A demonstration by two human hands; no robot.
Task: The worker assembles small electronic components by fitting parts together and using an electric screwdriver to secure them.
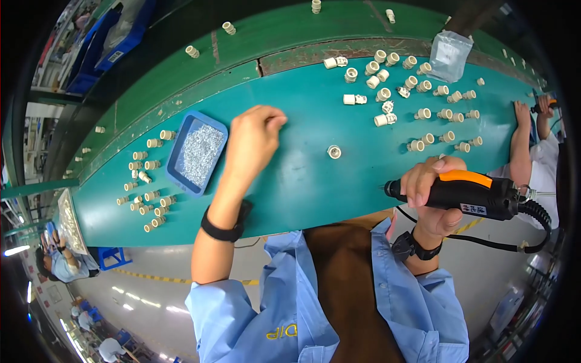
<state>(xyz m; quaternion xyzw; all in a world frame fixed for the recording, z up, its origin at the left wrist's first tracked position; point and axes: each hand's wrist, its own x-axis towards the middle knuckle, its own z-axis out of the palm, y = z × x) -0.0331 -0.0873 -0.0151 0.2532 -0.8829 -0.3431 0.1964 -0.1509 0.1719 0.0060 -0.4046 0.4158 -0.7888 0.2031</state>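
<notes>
My right hand (425, 186) grips a black electric screwdriver (493, 201) with an orange lever, its tip pointing left over the table's near edge. My left hand (254, 140) is raised over the green mat, fingers curled with thumb and forefinger together; whatever it may pinch is too small to make out. Between the hands, one cream lamp-socket-like part (334, 152) stands alone on the mat, its round opening upward. Just left of my left hand lies a blue tray (176, 151) holding many small silvery screws (201, 152).
Several more cream socket parts (423, 113) are spread at the right; another group (152, 164) is left of the tray. A clear plastic bag (449, 57) lies at the far right. The screwdriver's black cable (538, 227) loops at its rear. A co-worker's arm (520, 145) rests at the right end.
</notes>
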